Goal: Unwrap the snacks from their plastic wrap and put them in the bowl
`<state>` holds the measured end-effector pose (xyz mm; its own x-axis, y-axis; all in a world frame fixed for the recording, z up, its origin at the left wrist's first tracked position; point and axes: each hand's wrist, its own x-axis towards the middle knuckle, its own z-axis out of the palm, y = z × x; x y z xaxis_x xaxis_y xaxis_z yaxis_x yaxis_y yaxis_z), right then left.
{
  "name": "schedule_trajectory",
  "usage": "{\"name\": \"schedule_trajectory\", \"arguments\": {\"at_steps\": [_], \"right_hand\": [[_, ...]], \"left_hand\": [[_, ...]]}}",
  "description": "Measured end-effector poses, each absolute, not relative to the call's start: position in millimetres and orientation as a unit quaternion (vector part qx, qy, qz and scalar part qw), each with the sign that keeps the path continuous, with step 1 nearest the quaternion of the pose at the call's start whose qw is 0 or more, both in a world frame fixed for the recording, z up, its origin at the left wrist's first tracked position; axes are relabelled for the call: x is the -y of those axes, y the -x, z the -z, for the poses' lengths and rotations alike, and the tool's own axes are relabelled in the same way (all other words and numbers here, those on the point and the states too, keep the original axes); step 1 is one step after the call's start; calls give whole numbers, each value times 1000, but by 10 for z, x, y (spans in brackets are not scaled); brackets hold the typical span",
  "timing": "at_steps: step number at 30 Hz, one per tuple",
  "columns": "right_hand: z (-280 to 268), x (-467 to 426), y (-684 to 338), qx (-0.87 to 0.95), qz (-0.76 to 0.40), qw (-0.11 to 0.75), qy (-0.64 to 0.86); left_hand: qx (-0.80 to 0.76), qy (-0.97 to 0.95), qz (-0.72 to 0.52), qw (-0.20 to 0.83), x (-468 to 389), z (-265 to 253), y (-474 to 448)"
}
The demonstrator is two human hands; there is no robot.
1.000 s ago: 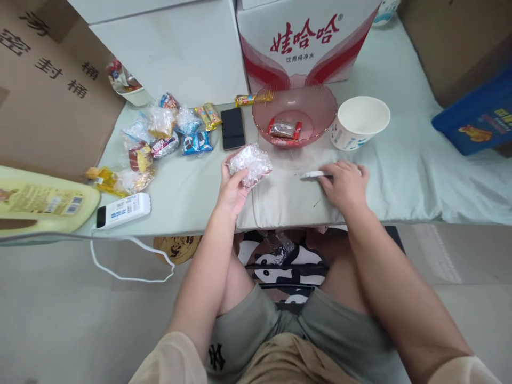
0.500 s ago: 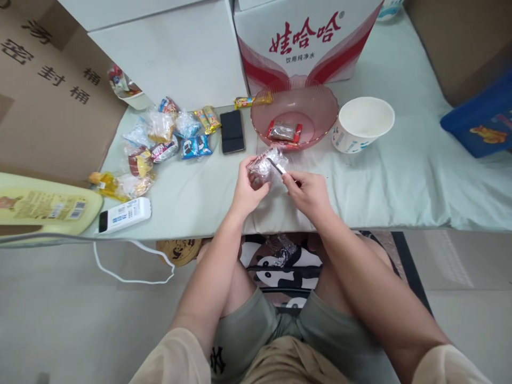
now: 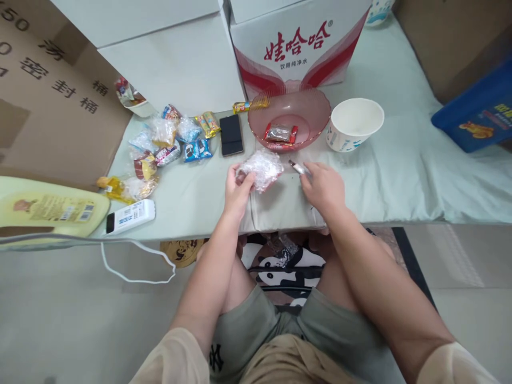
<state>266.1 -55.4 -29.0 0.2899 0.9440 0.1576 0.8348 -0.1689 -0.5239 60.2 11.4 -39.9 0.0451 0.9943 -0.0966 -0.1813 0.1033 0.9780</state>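
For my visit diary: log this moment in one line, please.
left fingers: hold clear-wrapped packet; right fingers: small cutter, tip apart from packet; pink bowl: beyond packet

Surface (image 3: 404, 186), cloth-covered, pale green, creased toward the right; floor (image 3: 80, 320), pale grey, smooth, faint light streak at right; brown cardboard box (image 3: 52, 125), black characters, at left; plain white carton (image 3: 176, 77), rear; white-and-red carton (image 3: 298, 72), adjoining; brown panel (image 3: 456, 48), rear right; lighting soft.
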Motion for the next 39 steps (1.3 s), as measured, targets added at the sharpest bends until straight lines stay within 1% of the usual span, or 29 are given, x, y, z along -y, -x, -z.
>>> {"name": "schedule_trajectory", "arguments": {"at_steps": [3,6,10,12,14,17,19,20,23,27,30,32,35,37,39], "right_hand": [[286,568,-2628,617,-103,321,711],[292,583,-2532,635,-135,359,670],[311,568,-2420,674,-179,364,618],[314,551,-2385,693,-192,365,591],[311,534,-2359,705,-201,354,581],[303,518,-2337,708,-206,301,605],[307,510,-2346,700,-209,281,622],[314,506,-2361,693,-212,286,627],[367,492,-2462,648,-214,355,638],[458,498,-2672,556,-172,465,667],[454,548,-2768,532,-142,500,668],[411,587,-2759,549,-122,509,651],[357,601,-2664,595,-126,477,635],[358,570,-2594,606,-147,419,660],[385,528,-2549,602,-170,352,697]], "left_hand": [[-495,-515,-463,525,-75,412,-553],[-503,-544,-484,467,-101,411,-438],[-444,-577,-470,499,-128,393,-378],[-452,-574,-460,505,-129,366,-412],[-467,-522,-466,541,-139,327,-455],[-460,-414,-472,628,-175,272,-477],[-464,-373,-477,647,-205,253,-456],[-472,-363,-483,642,-222,249,-437],[-501,-343,-500,618,-271,248,-357],[-535,-363,-494,581,-292,252,-222],[-537,-467,-431,555,-258,274,-121],[-534,-544,-388,518,-232,303,-70],[-537,-609,-398,427,-236,362,-34],[-549,-627,-404,376,-271,401,-39],[-565,-652,-375,340,-308,426,-57]]}}
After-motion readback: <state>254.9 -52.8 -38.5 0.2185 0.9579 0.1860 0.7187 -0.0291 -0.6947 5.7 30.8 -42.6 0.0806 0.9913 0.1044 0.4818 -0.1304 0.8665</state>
